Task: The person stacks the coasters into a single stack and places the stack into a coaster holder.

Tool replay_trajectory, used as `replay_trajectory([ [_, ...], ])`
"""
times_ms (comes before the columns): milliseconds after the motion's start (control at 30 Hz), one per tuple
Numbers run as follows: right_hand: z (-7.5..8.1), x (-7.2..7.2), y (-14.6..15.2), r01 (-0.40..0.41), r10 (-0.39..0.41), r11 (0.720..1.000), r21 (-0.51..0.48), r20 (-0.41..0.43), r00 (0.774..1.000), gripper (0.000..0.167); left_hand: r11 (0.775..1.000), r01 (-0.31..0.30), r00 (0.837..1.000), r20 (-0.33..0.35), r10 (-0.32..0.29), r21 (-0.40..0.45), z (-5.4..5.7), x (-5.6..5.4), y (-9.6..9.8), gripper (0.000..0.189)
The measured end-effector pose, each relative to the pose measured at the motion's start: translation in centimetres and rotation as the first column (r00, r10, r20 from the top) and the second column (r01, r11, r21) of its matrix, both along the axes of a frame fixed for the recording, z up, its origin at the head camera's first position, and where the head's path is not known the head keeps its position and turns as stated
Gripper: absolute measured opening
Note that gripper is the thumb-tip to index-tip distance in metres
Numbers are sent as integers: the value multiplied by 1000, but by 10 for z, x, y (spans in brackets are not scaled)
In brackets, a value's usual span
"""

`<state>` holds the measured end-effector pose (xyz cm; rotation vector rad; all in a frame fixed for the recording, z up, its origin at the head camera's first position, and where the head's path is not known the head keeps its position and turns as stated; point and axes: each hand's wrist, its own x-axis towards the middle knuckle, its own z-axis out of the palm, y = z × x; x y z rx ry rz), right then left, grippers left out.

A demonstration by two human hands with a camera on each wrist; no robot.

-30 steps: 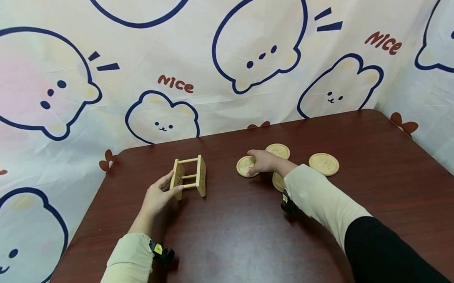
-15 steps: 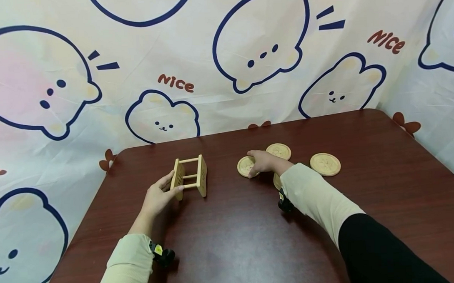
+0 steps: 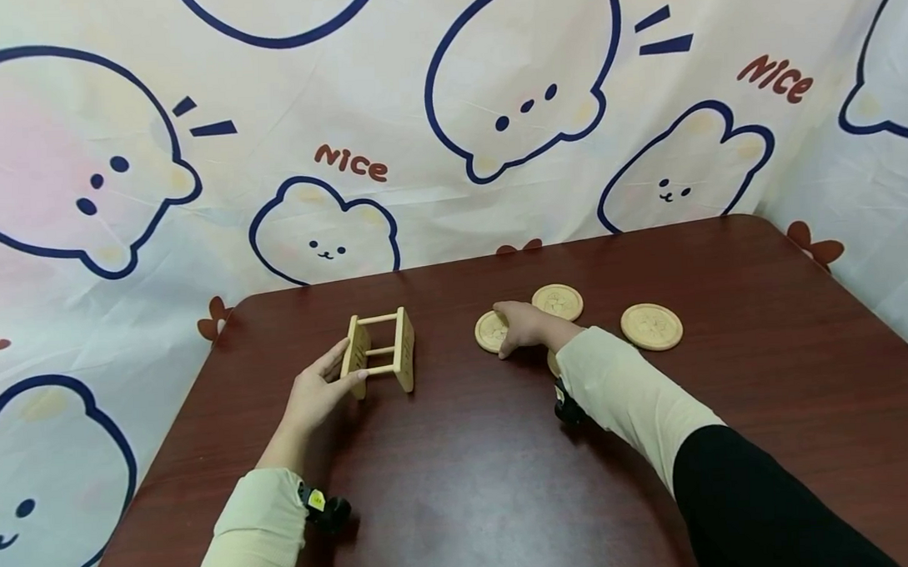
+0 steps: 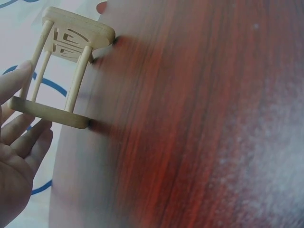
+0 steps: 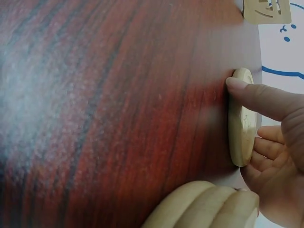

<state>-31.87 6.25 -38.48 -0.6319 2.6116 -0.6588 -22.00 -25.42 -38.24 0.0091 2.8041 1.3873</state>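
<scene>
A small pale wooden coaster holder [image 3: 404, 352], two slotted end panels joined by dowels, stands at the left of the table. My left hand [image 3: 319, 397] grips its near-left panel, thumb across a dowel and fingers behind the panel; the left wrist view shows the same holder [image 4: 78, 33] and hand [image 4: 19, 156]. To the right, a round wooden coaster [image 3: 489, 332] lies under my right hand [image 3: 526, 324]. In the right wrist view, the thumb is on one edge of this coaster [image 5: 243, 123] and the fingers are at the opposite edge.
Another coaster [image 3: 558, 300] lies behind the right hand and one more [image 3: 651, 327] farther right. A stack of coasters [image 5: 194, 209] sits beside the right wrist, mostly hidden by the sleeve in the head view. A printed cloth [image 3: 451, 208] hangs behind the brown table [image 3: 461, 483].
The right forearm has shifted slightly left, and the right thumb has moved a little along the coaster's near edge. The left hand and the holder have stayed put.
</scene>
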Motion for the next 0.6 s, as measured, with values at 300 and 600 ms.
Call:
replay_trajectory([
  [300, 5, 3, 1, -21, 22, 1000, 22, -25, 999, 83, 1000, 13, 1000, -21, -13, -7, 4, 2, 3, 76],
  [600, 14, 9, 5, -52, 48, 998, -40, -105, 993, 81, 999, 10, 1000, -13, -10, -30, 2, 2, 1, 77],
])
